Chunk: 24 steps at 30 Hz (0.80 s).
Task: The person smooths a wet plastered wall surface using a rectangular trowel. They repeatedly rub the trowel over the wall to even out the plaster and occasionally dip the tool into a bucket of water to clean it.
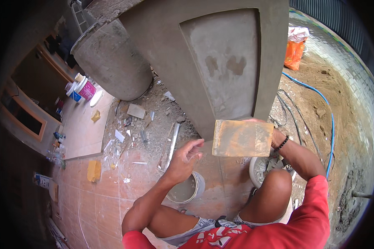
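**trowel_tom:** So you're crouching at the base of that grey rendered pillar (220, 70), and your right hand (274, 135) is gripping a yellowish rectangular float (242, 138) flat-on, right at the lower edge of the recessed panel. I'm only seeing the hand's edge behind the board, but it's clearly closed around it. Your left hand (186, 159) is hanging loose in front of you, fingers half curled, holding nothing, just above the small grey bucket (187, 190) between your knees.

**mud_mike:** Yep, and the other white bucket (265, 168) with mix in it is sitting by your right knee, so you're not stretching for material. If you're floating that bottom edge, I'd say you're better off keeping the board flat against the face, with light pressure. Tipping a corner in looks like the easy way to gouge it.

**trowel_tom:** Agreed. Those two darker patches (226, 65) up the panel are looking damper than the rest, so I'm guessing the surface is drying unevenly. Maybe you're wanting to go gentler there.

**mud_mike:** Also you're kneeling next to a lot of rubble (153, 120) and tile offcuts on the floor. Watch you're not dragging grit onto the float.
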Motion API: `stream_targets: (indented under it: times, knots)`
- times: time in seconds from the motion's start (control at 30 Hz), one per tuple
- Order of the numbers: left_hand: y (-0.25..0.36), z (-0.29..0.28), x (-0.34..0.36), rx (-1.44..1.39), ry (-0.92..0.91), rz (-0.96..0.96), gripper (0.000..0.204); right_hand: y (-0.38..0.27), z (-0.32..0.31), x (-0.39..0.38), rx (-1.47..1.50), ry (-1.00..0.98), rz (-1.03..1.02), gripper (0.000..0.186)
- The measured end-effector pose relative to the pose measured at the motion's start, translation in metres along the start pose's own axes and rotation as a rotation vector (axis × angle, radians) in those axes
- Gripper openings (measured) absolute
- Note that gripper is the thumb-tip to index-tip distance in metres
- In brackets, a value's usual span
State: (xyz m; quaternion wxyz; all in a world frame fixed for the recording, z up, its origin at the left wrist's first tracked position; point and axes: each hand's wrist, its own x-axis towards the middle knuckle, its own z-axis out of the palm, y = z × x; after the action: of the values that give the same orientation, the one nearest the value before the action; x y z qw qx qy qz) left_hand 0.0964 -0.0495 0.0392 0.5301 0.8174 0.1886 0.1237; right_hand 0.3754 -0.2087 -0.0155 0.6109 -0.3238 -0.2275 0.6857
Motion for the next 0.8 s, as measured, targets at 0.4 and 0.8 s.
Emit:
stream_targets:
  times: [0.4, 0.8]
  knots:
    - [0.054, 0.142, 0.106, -0.648, -0.107, 0.497, 0.051, 0.040, -0.023, -0.054, 0.493, -0.147, -0.478, 0.042]
    - [0.138, 0.071, 0.232, -0.359, 0.089, 0.668, 0.053, 0.054, -0.049, -0.086, 0.176, 0.278, -0.374, 0.026]
